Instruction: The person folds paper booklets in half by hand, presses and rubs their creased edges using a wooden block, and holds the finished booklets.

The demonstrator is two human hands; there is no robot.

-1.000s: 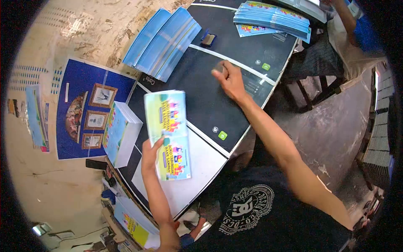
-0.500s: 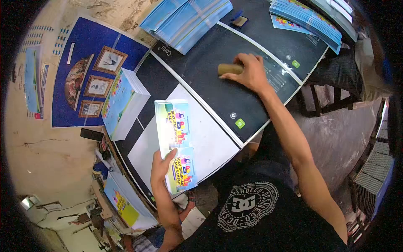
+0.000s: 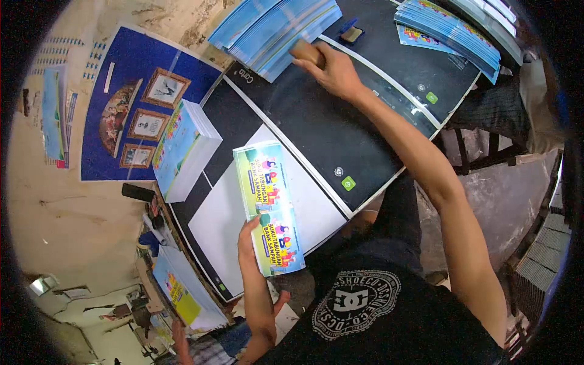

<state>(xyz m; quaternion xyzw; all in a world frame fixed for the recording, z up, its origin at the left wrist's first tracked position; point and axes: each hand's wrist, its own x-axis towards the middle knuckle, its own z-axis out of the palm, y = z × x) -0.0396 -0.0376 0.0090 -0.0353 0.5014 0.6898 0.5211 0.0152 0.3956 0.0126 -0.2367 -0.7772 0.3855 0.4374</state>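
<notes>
My left hand point(image 3: 248, 246) grips the lower left edge of a printed booklet point(image 3: 267, 182) that bears two "Buku Tabungan Bank Sampah" covers, one above the other. The booklet is over the white sheet point(image 3: 213, 225) on the table. In my right hand point(image 3: 337, 72) is a small rounded brown block point(image 3: 307, 53), held between thumb and fingers. That hand is at the near right side of a fanned stack of light blue booklets point(image 3: 255, 36); whether the block touches the stack I cannot tell.
A black board with white strips point(image 3: 340, 140) covers the tabletop. More booklets point(image 3: 450, 36) lie at the far right, near a small blue-and-tan object point(image 3: 351, 33). A thick stack of printed sheets point(image 3: 185, 149) stands at the left by a phone point(image 3: 138, 192). Another printed stack point(image 3: 182, 292) is lower left.
My right hand has moved away and left with the brown block, from the black board to the blue booklet stack. My left hand and its booklet have shifted slightly right.
</notes>
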